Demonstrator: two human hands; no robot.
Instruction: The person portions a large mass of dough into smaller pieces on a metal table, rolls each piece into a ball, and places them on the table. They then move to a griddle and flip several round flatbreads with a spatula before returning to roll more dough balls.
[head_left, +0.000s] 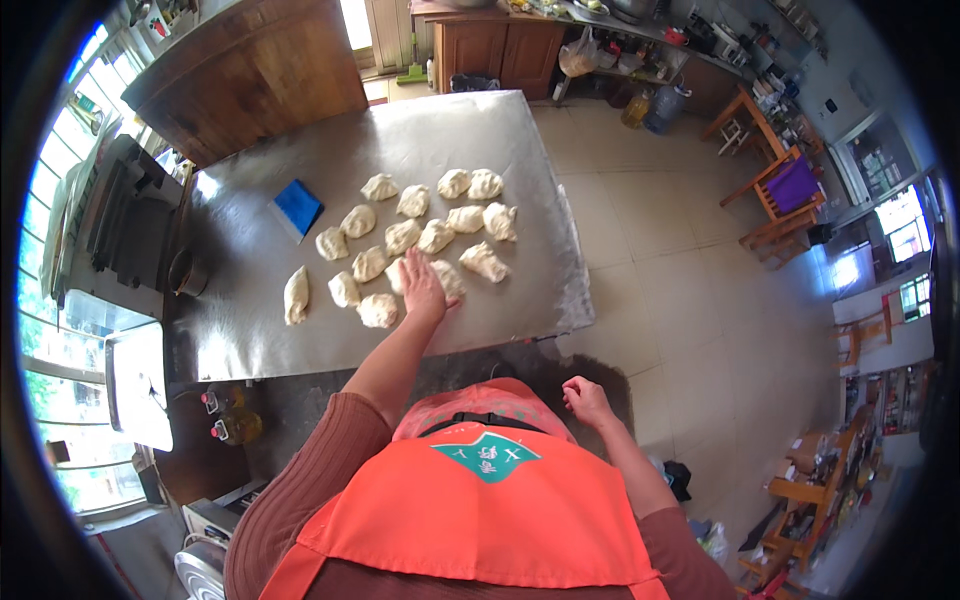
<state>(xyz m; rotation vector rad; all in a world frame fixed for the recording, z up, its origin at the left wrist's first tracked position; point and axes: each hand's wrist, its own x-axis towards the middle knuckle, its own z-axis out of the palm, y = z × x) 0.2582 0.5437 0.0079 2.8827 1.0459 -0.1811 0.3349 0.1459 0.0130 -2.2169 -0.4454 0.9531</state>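
My left hand (421, 286) lies flat over the dough pieces near the front of a metal-topped table (247, 330). One lump of dough (395, 276) shows at its fingers, and another lump (450, 280) sits against its other side. The hand partly hides both. Several more rough, pale dough pieces (403, 235) are spread around and beyond it. A longer, narrow dough piece (297, 295) rests apart at the left. Off the table's front edge, my right hand (587, 401) hangs beside the red apron (480, 517), its fingers curled and nothing visible in them.
A blue-handled dough scraper (298, 206) lies on the table's left half. A dark round container (187, 273) stands at the left edge, near a machine (135, 217). Oil bottles (236, 426) are below the left front corner. A wooden panel (255, 82) rises behind.
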